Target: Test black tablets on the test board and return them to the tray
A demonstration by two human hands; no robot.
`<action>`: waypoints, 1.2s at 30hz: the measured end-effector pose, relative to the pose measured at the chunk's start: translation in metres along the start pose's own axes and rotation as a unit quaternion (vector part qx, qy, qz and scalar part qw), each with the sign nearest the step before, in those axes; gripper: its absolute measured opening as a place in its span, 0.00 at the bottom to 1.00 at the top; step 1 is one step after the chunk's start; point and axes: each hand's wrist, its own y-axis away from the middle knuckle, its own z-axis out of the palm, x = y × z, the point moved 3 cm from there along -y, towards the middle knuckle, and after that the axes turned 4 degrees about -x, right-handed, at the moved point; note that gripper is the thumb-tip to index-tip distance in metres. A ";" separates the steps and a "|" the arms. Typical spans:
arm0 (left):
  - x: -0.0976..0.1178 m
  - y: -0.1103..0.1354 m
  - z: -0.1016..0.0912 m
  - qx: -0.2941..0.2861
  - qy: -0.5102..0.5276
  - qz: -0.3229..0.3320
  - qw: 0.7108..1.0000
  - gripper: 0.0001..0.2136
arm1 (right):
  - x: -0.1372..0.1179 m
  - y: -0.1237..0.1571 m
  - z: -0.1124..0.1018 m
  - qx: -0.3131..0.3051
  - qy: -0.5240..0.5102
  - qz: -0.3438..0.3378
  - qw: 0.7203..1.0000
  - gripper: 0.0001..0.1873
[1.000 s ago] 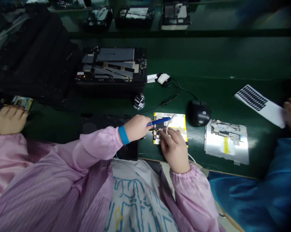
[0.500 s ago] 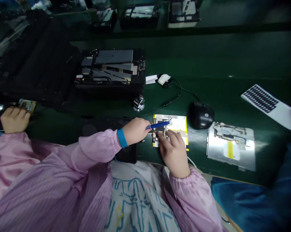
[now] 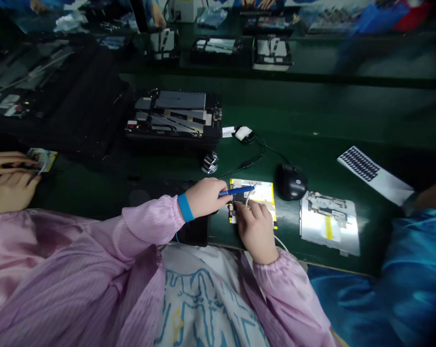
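My left hand [image 3: 205, 197], with a blue wristband, is closed around a slim blue pen-shaped tool [image 3: 237, 191]. The tool points right over a flat yellow-edged battery pack [image 3: 265, 187] with a small circuit board [image 3: 233, 212] on its left side. Against the pack's lower part rests my right hand [image 3: 258, 231], fingers bent and drawn together around a thin white cable [image 3: 281, 243]. That cable runs out under my palm towards the table edge, and its upper end stands up near the tool's tip. What the right fingertips press on is partly hidden.
A black mouse [image 3: 292, 182] and a silver panel with a board [image 3: 329, 226] lie to the right. Behind are a metal cylinder [image 3: 210, 163] and stacked black device housings [image 3: 174, 118]. Co-workers' hands [image 3: 13, 180] show at left; a blue sleeve [image 3: 413, 260] borders the right.
The view has tilted up, showing more of the far bench. Both my hands keep their places on the tool and cable. At left, a second co-worker's hand now shows; the right sleeve has come further in.
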 end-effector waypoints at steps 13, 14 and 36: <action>-0.156 0.149 -0.104 0.222 -0.075 -0.353 0.906 0.14 | 0.023 -0.028 0.009 0.038 -0.008 0.014 0.999 0.12; -0.167 0.153 -0.102 0.211 -0.049 -0.369 0.904 0.14 | 0.021 -0.029 0.009 0.034 0.019 0.010 0.999 0.12; -0.216 0.133 -0.058 0.121 0.421 -0.286 0.853 0.09 | -0.131 -0.020 -0.006 -0.132 -0.061 -0.281 0.948 0.22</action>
